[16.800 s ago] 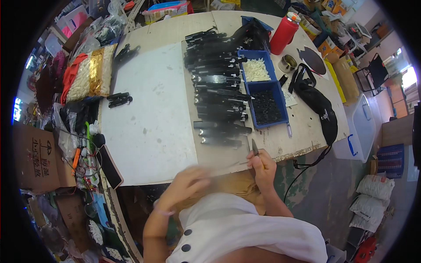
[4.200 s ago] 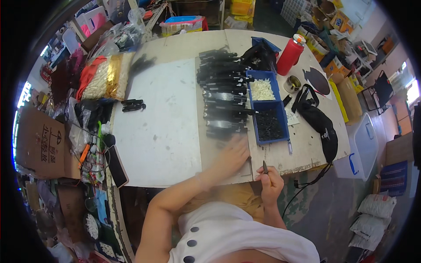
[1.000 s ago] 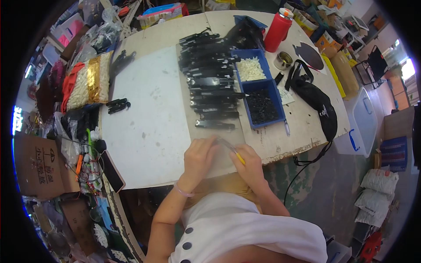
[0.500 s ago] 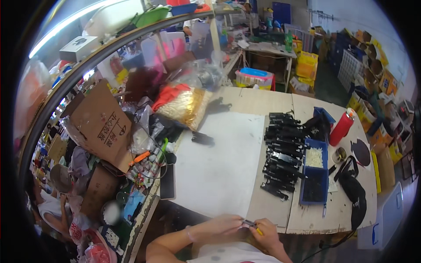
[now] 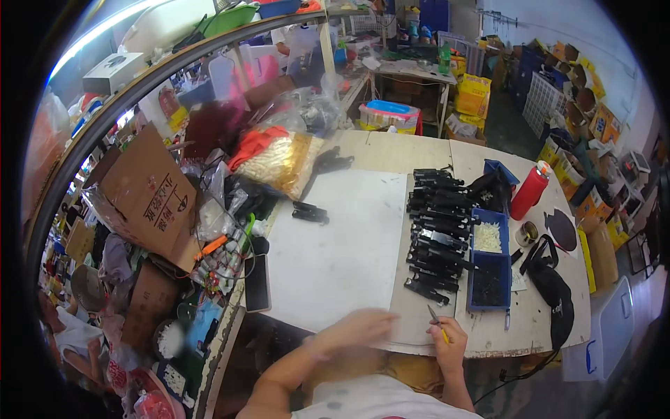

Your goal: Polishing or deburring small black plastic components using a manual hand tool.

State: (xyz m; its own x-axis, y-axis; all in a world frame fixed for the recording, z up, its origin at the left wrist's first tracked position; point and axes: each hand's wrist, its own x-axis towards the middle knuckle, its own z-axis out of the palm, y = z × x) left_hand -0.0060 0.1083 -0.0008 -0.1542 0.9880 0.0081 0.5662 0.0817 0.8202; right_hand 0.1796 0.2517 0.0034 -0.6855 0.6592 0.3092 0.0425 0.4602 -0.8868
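- Hands first: what've they got?

- Right hand (image 5: 451, 341) is pinching a slim tool with a yellow handle and grey pointed tip (image 5: 439, 324), tip aimed up and away from the palm. Left hand (image 5: 364, 327) is off to its left, well apart, and so motion-blurred that I can't tell if it's grasping anything.

- So how would you work that well?

- Imo, steady grip low on the yellow handle, and never aim the point at the left fingers. Nearest long black plastic-looking piece (image 5: 426, 292) lies just beyond the tool tip, slightly left, closing off a row of similar black pieces (image 5: 436, 241) running away from the hands. I'd handle that end one first, so the neighbours don't get knocked.

- And the small bits?

- Two-compartment blue plastic tray (image 5: 488, 307), beyond and right of the right hand: small white bits (image 5: 487, 237) in the far half, small black bits (image 5: 490, 279) in the near one. Left arm would have to cross that tip to reach them, so I'd lower the point first.
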